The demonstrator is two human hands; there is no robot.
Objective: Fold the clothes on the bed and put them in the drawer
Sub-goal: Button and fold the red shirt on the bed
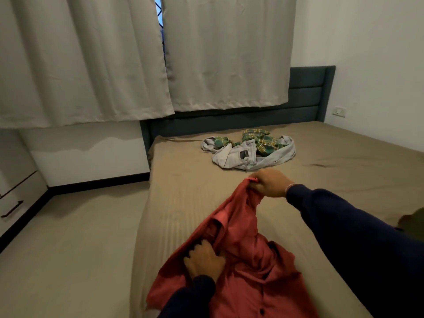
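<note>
From the head view we have the red shirt (241, 255) bunched on the near end of the bed (332, 180), and both our hands are on it. Our right hand (271, 183) pinches a raised edge of the cloth between thumb and curled fingers, holding it up toward the middle of the mattress. Our left hand (203, 260) is curled into a fold lower down, near the button placket. The fabric looks light, thin and limp; it sags between our two grips and will not hold a shape, so we judge it best to take it at the seams or shoulders and spread it flat before folding. Farther up the bed, well apart from us, lies a heap of grey and green plaid clothes (250, 149), still unfolded. At the left edge stands a drawer unit (16, 198) with a dark handle; its drawers look closed, and we cannot see what is inside
</note>
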